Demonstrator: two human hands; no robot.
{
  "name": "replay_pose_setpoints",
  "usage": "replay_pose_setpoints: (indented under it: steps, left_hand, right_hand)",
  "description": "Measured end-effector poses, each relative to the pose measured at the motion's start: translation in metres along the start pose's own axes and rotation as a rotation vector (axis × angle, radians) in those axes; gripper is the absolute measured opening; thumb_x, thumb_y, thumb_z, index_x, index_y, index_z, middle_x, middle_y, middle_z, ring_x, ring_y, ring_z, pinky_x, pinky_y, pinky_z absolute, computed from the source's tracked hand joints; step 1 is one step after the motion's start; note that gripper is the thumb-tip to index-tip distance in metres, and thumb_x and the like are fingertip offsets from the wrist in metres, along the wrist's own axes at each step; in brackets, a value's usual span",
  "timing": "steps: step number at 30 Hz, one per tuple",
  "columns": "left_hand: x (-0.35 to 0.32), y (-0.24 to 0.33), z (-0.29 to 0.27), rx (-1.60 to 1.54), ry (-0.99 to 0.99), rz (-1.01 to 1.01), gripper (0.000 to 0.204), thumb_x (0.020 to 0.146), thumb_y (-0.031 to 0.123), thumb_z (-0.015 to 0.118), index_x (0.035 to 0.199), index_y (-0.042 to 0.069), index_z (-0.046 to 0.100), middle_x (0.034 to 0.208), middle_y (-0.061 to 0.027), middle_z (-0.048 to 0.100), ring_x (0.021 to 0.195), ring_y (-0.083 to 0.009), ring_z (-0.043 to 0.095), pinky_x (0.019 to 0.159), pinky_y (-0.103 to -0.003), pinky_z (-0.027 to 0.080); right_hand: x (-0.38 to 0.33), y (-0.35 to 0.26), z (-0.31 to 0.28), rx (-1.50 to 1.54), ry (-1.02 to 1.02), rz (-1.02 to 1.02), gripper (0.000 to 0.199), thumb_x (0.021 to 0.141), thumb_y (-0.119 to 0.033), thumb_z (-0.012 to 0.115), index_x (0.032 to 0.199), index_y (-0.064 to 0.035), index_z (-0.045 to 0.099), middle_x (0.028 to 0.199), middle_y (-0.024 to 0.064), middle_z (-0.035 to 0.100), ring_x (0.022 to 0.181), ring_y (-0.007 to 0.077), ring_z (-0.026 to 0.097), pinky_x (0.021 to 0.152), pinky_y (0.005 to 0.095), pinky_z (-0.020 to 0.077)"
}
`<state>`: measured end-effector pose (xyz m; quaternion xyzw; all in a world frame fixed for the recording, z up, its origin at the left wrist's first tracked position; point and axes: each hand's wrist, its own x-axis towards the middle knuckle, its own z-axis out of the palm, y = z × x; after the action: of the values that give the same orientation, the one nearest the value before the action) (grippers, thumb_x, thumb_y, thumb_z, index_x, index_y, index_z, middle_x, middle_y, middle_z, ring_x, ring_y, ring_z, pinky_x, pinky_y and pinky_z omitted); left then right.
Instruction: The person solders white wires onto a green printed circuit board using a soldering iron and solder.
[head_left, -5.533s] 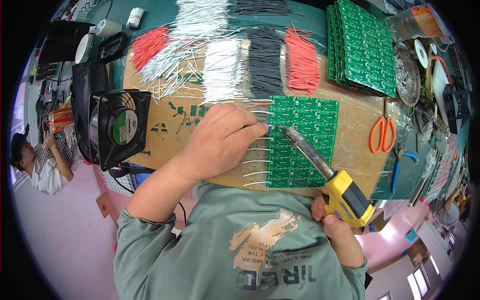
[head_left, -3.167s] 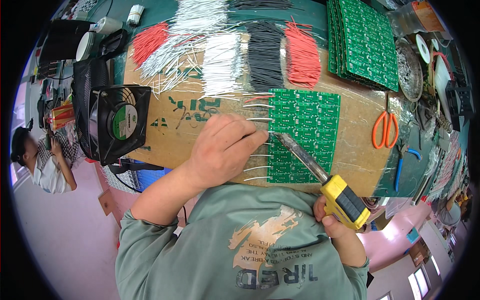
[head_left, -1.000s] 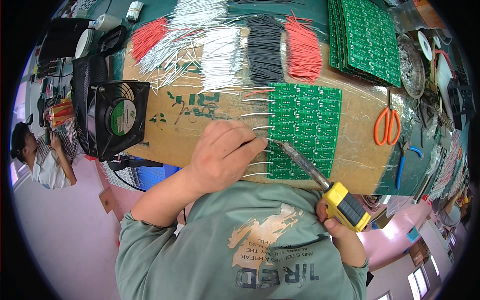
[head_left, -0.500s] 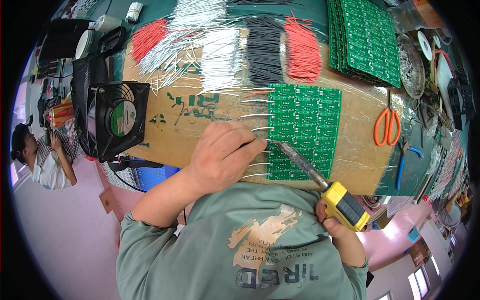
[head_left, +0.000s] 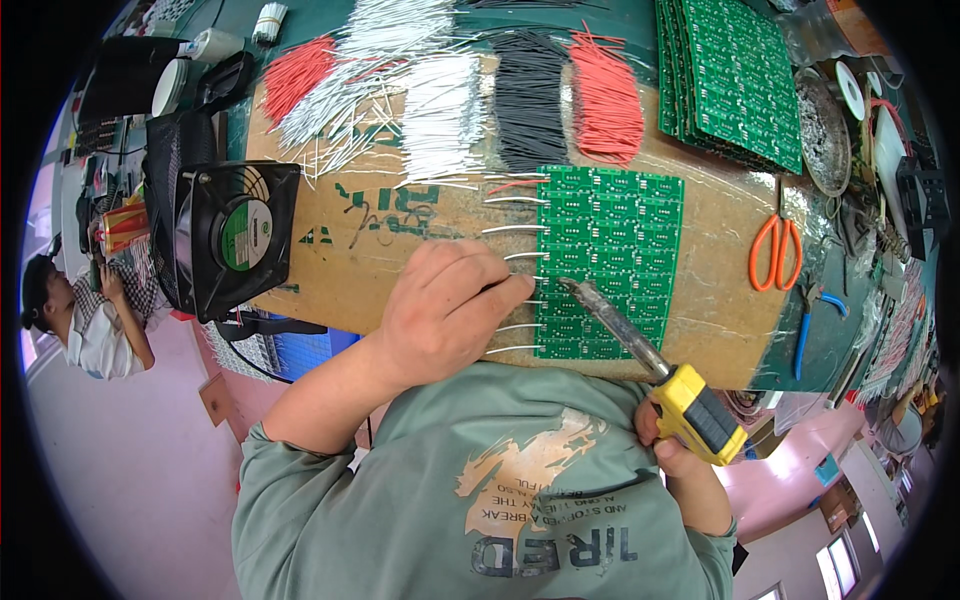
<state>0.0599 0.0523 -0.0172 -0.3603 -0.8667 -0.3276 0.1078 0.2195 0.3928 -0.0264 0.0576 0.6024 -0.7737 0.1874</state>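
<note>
A green circuit board panel (head_left: 630,235) lies on the brown work board in front of me. Several white wires (head_left: 514,229) and a red wire (head_left: 515,186) stick out from its left edge. My left hand (head_left: 440,310) is closed in a pinch at that edge, on a white wire whose end meets the panel; the fingers cover most of it. In my right hand (head_left: 662,440) is a yellow-handled soldering iron (head_left: 700,415). Its tip points up and left, over the panel a little right of my left fingertips; whether it touches cannot be told.
Bundles of white (head_left: 440,120), black (head_left: 530,100) and red wires (head_left: 607,105) lie beyond the panel. A black fan (head_left: 240,235) stands at left. Stacked green panels (head_left: 730,85), orange-handled scissors (head_left: 775,255) and blue-handled cutters (head_left: 803,340) are at right. Another person (head_left: 100,310) sits far left.
The soldering iron has shifted slightly right, its tip drawing away from my left fingertips. My left hand stays nearly in place at the panel's edge.
</note>
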Motion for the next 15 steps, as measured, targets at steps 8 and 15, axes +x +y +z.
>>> replay_pose_setpoints:
  steps: [8,15]
  left_hand:
    - [0.0006,0.0013,-0.0015,-0.015,0.001,-0.010,0.036,0.074,0.001,0.078,0.109,0.004,0.080,0.101,-0.0062,0.069,0.095,-0.0276,0.068,0.082,-0.039,0.051]
    - [-0.0013,0.0006,-0.0001,-0.010,-0.010,-0.014,0.029,0.081,0.009,0.074,0.110,0.005,0.079,0.102,-0.0047,0.069,0.099,-0.0270,0.068,0.085,-0.040,0.050]
  right_hand:
    - [-0.0009,-0.0029,-0.0044,0.046,-0.012,0.006,0.038,0.090,-0.033,0.089,0.081,-0.0044,0.066,0.070,0.0054,0.064,0.059,0.0195,0.060,0.055,0.0335,0.0466]
    - [-0.0077,-0.0008,-0.0051,0.015,-0.014,-0.025,0.039,0.092,-0.035,0.089,0.082,-0.0045,0.066,0.073,0.0057,0.064,0.061,0.0207,0.061,0.057,0.0344,0.0476]
